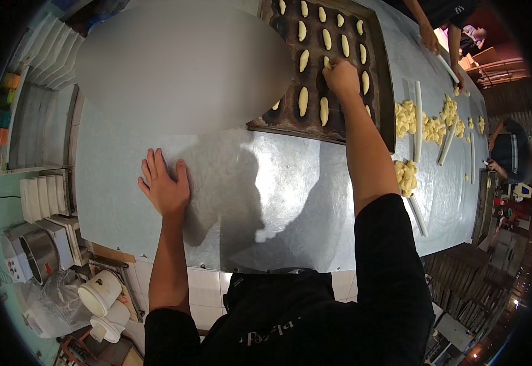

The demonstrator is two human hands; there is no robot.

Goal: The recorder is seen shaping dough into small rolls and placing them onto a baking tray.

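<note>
My left hand rests palm down on the metal table, its fingers spread and nothing in them. Over the dark baking tray, my right hand is closed, fingertips pinched on a small pale dough roll. The lower part of that roll is hidden by the hand. Several more dough rolls lie spaced in rows on the tray, slim and tapered at the ends. A blurred patch covers the table left of the tray and the tray's left side.
Right of the tray lie heaps of dough pieces and several white rods. Across the table another person's hands hold a white rod. Stacked white trays stand at the left, with a white bucket below the table's left corner.
</note>
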